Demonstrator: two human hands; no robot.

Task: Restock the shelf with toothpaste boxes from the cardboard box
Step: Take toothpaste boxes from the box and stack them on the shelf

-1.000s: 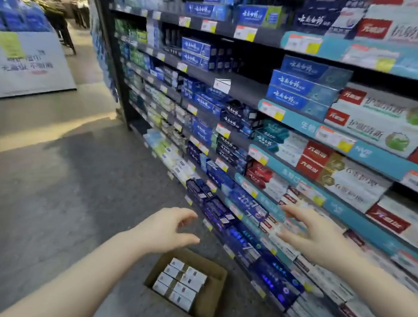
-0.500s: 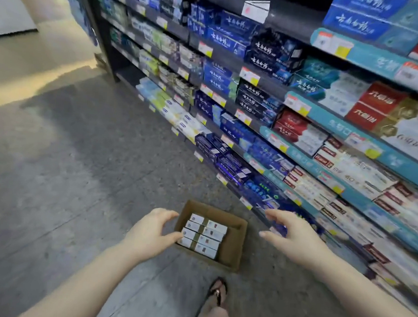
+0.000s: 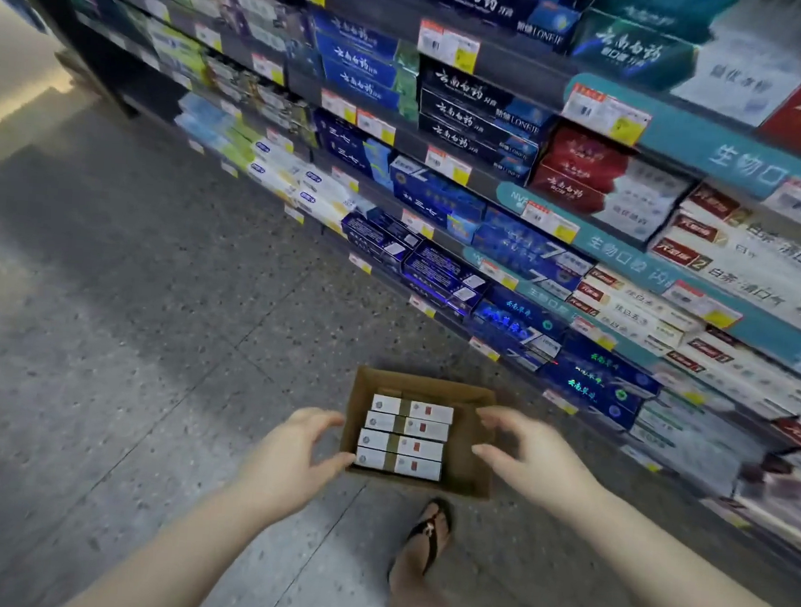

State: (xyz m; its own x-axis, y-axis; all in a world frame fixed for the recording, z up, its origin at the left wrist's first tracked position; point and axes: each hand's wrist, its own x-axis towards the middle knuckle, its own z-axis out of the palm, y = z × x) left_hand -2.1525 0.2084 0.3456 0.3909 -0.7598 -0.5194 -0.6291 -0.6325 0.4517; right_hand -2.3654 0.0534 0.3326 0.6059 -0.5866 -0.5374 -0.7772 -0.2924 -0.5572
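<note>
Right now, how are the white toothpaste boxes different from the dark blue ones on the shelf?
The white toothpaste boxes have red marks; the dark blue toothpaste boxes have pale print. The white ones lie in the cardboard box on the floor; the blue ones sit on the shelf. Both are long, narrow.

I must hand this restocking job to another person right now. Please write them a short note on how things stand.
Left hand: open, empty, at the left wall of the cardboard box; contact unclear.
Right hand: open, empty, over the box's right side.
Box: on the floor before the shelf; four rows of toothpaste boxes show inside.
Done: nothing in hand yet.
Left to do: grasp the toothpaste boxes, put them on the shelf.
</note>
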